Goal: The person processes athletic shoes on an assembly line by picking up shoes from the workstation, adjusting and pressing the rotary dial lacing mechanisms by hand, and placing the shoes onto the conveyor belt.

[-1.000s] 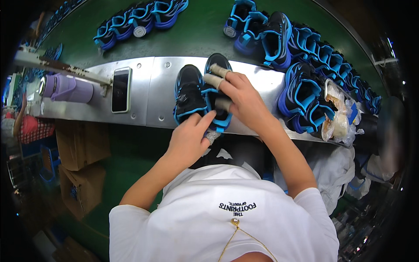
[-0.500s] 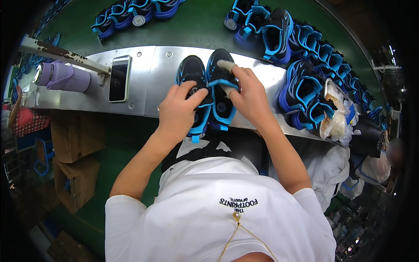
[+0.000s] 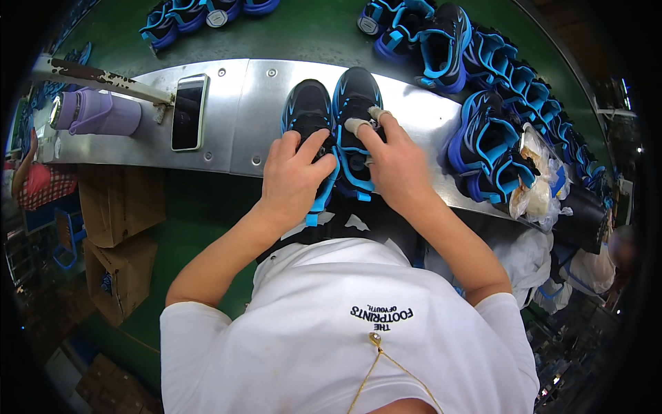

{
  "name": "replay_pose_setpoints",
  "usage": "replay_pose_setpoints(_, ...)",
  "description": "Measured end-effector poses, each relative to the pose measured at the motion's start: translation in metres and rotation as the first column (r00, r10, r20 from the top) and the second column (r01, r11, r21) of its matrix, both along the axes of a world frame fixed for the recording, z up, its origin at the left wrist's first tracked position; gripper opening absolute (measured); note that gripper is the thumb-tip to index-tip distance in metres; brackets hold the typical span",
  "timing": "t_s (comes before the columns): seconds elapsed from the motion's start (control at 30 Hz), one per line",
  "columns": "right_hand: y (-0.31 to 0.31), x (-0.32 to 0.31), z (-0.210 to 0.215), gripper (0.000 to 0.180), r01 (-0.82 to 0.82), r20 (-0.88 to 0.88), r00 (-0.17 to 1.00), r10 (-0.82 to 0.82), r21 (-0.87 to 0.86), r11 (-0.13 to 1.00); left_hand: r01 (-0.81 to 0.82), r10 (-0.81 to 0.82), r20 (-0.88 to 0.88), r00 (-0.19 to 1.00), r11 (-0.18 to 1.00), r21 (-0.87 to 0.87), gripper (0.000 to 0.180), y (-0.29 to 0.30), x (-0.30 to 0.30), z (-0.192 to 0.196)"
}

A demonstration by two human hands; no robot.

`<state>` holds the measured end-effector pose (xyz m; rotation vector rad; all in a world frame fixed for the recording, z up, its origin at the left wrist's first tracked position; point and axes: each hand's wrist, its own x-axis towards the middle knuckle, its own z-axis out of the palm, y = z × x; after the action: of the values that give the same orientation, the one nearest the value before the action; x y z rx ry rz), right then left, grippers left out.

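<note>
Two black sneakers with bright blue trim stand side by side on the metal ledge, toes pointing away from me. My left hand is closed over the tongue and opening of the left sneaker. On the right sneaker, my right hand grips the upper around the lacing, with pale covers on its thumb-side fingertips. The heel tabs of both shoes hang toward me, past the ledge's near edge. My fingers hide part of each shoe's opening.
A phone and a lilac bottle lie on the ledge at left, near a chipped metal bar. More sneakers line the right side beside a bag-filled tray. Cardboard boxes stand below left.
The right hand has shifted its fingers from the right sneaker's tongue and opening onto its lacing area. Both sneakers sit slightly farther from me, and the left hand keeps its hold.
</note>
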<state>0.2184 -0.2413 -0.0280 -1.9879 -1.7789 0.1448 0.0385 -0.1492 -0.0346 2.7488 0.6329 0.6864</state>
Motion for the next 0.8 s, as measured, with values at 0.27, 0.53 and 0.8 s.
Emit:
replay_pose_setpoints(0.27, -0.006, -0.003, 0.003, 0.069, -0.037, 0.058, 0.998, 0.037, 0.006, 0.999, -0.089, 0.046, -0.232, 0.972, 0.980, -0.180, 0.059, -0.019, -0.007, 0.027)
replay_pose_setpoints(0.53, -0.001, -0.005, -0.005, 0.059, -0.058, 0.141, 0.990, 0.026, 0.223, 0.973, -0.094, 0.096, 0.073, 0.993, 0.995, -0.026, 0.041, -0.022, -0.005, 0.002)
replay_pose_setpoints(0.8, 0.011, 0.051, 0.033, 0.025, -0.164, -0.522, 0.842, 0.136, -0.007, 0.987, -0.056, 0.029, -0.090, 0.995, 0.951, -0.304, 0.035, -0.005, -0.017, 0.034)
